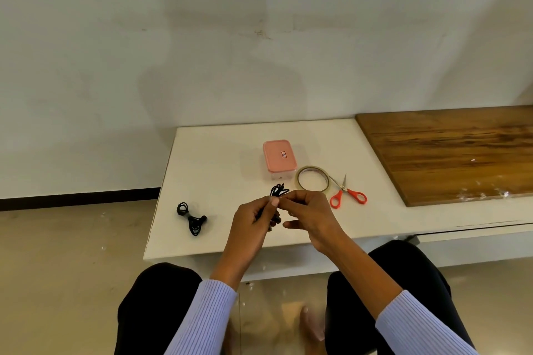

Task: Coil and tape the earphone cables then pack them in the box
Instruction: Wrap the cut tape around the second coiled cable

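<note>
**Black earphone coil held in both hands in front of the pink box**

Seated at a low white table [219,153], knees in dark trousers at its near edge, sleeves ribbed and pale lilac. Pink-lidded box [279,156] taken as landmark: lid on, small label on top, standing toward the middle of the table.

Just in front of the box, held above the surface: a black earphone cable [279,191], bunched into loops. Left hand [255,219] curled round the lower part of the bundle, thumb and forefinger pinching it near the top. Right hand [310,215] meeting the left at the same spot, fingertips pinching the cable, remaining fingers loosely bent below. Loops poking up above the fingers; further strands dangling beneath the left palm.

Well to the left of the box and nearer the table's front: a second earphone set [191,218], already coiled, lying flat.

Immediately right of the box's front corner: a roll of clear tape [312,178], lying flat. Touching the roll's right side: scissors [347,192] with orange-red handles, blades closed, tips pointing away.

Farther right of the box: a wooden board [450,153] resting on the table.
</note>
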